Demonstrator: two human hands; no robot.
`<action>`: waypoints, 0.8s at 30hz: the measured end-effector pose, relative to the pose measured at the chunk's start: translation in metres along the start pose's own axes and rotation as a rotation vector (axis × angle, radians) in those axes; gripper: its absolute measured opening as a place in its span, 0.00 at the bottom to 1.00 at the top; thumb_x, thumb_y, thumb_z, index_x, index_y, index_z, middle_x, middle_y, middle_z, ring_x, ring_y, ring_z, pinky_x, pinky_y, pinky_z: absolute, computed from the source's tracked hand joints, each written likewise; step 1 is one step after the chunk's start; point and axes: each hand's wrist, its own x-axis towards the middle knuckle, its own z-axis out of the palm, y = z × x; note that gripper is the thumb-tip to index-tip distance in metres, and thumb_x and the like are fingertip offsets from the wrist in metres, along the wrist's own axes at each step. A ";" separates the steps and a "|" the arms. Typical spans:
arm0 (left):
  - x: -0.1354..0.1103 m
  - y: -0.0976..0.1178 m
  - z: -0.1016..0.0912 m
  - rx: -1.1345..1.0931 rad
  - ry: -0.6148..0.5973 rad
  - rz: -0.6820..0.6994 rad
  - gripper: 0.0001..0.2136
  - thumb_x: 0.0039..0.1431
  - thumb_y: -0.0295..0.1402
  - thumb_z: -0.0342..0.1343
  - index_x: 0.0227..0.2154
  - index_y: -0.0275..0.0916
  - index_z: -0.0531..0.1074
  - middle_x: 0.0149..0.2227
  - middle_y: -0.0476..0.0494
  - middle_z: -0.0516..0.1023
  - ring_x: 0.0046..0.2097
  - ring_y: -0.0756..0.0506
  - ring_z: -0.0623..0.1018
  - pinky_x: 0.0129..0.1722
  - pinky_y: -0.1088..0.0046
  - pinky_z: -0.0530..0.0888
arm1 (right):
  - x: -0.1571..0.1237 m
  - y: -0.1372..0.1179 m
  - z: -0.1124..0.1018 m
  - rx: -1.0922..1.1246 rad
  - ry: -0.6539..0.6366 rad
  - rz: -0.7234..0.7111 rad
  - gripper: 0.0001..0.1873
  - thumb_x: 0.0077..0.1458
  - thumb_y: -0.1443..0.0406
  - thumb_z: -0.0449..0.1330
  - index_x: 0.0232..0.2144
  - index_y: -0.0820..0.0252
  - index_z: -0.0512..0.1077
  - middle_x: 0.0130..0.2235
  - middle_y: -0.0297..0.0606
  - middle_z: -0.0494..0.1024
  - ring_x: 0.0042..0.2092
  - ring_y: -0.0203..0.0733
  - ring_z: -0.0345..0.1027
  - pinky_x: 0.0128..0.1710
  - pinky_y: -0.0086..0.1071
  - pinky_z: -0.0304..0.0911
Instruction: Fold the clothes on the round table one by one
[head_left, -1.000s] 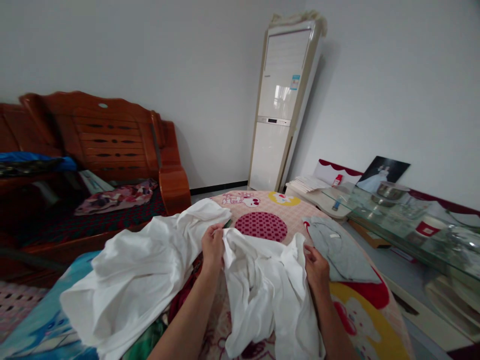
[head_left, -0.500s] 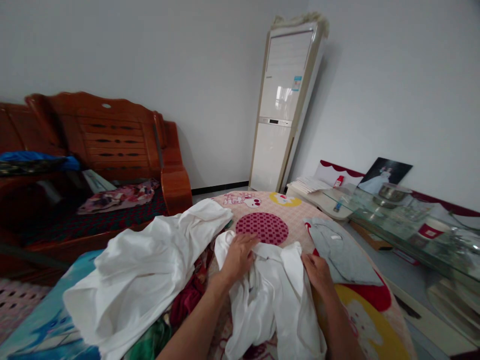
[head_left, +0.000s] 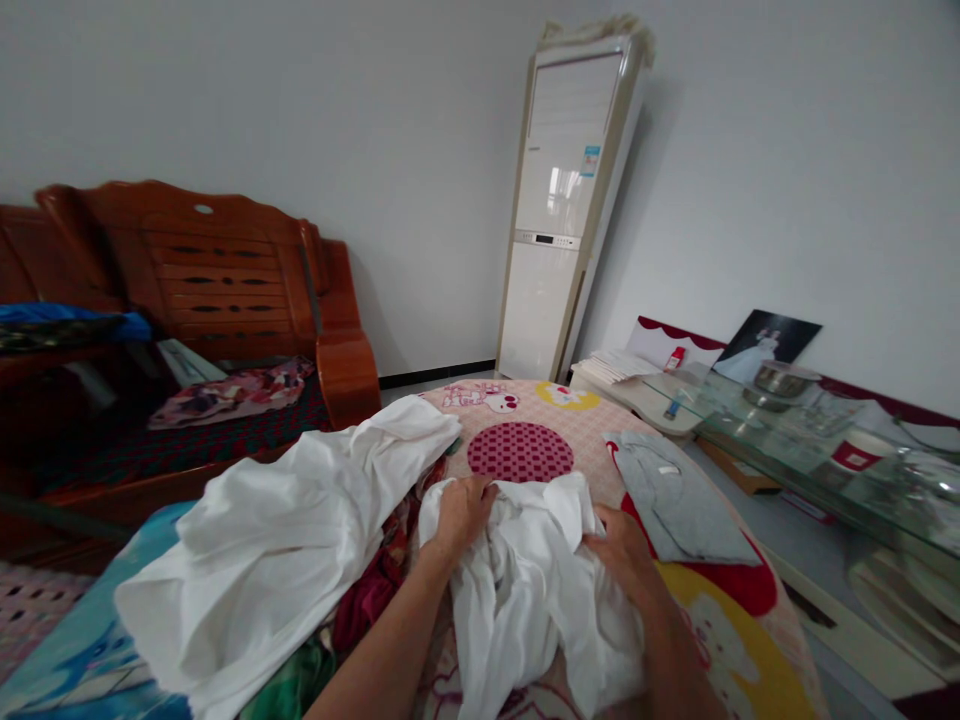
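Observation:
A crumpled white garment [head_left: 525, 580] lies in front of me on the patterned tablecloth [head_left: 592, 410]; its exact kind is hard to make out. At its upper left edge, my left hand [head_left: 466, 512] is closed on the fabric. My right hand [head_left: 621, 548] pinches its right side, thumb toward the middle. Left of my arms spreads a second white garment [head_left: 300, 520], loosely heaped. Dark red cloth [head_left: 367, 605] and green cloth [head_left: 296, 685] peek out beneath it. A folded grey shirt [head_left: 675, 500] rests flat to the right of my right hand.
A glass shelf [head_left: 795, 460] with a paper cup [head_left: 859, 452], a metal bowl [head_left: 784, 380] and a photo [head_left: 769, 345] runs along the right. Behind the table stands a tall air conditioner [head_left: 551, 220]. A wooden sofa [head_left: 225, 280] is at the left.
Both hands have shifted slightly on the white garment, the right one moving inward and closing on its side. The garment is more bunched. The view has turned a little.

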 end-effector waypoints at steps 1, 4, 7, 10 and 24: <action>0.000 -0.001 -0.002 -0.004 -0.001 -0.003 0.14 0.64 0.34 0.46 0.34 0.39 0.77 0.36 0.41 0.80 0.40 0.45 0.78 0.40 0.72 0.67 | 0.003 0.000 0.003 -0.067 0.111 0.028 0.09 0.46 0.65 0.58 0.30 0.60 0.75 0.28 0.37 0.76 0.31 0.41 0.66 0.30 0.29 0.54; -0.002 -0.002 -0.006 -0.013 -0.046 0.033 0.14 0.63 0.37 0.47 0.36 0.40 0.78 0.38 0.41 0.81 0.41 0.44 0.78 0.40 0.71 0.68 | 0.008 0.001 0.009 -0.173 0.317 0.028 0.13 0.53 0.63 0.53 0.37 0.61 0.74 0.32 0.42 0.77 0.33 0.42 0.67 0.32 0.30 0.54; -0.005 -0.002 -0.005 -0.003 -0.133 0.094 0.17 0.60 0.46 0.52 0.43 0.42 0.77 0.42 0.40 0.80 0.44 0.40 0.78 0.43 0.69 0.69 | 0.008 0.006 0.009 -0.162 0.268 -0.016 0.17 0.57 0.59 0.51 0.40 0.63 0.74 0.34 0.44 0.78 0.34 0.42 0.68 0.34 0.30 0.55; -0.007 -0.002 -0.001 -0.006 -0.205 0.134 0.16 0.58 0.44 0.54 0.46 0.46 0.76 0.43 0.42 0.80 0.47 0.40 0.78 0.45 0.68 0.69 | 0.005 0.019 -0.002 -0.110 0.045 0.015 0.21 0.55 0.52 0.53 0.31 0.63 0.76 0.29 0.43 0.77 0.32 0.42 0.67 0.31 0.30 0.55; -0.005 -0.010 -0.007 -0.254 0.018 0.163 0.10 0.59 0.29 0.49 0.42 0.39 0.71 0.40 0.43 0.78 0.43 0.44 0.76 0.44 0.70 0.69 | 0.011 0.028 0.000 0.447 0.228 0.104 0.17 0.40 0.57 0.59 0.28 0.65 0.76 0.23 0.34 0.73 0.29 0.41 0.65 0.27 0.30 0.58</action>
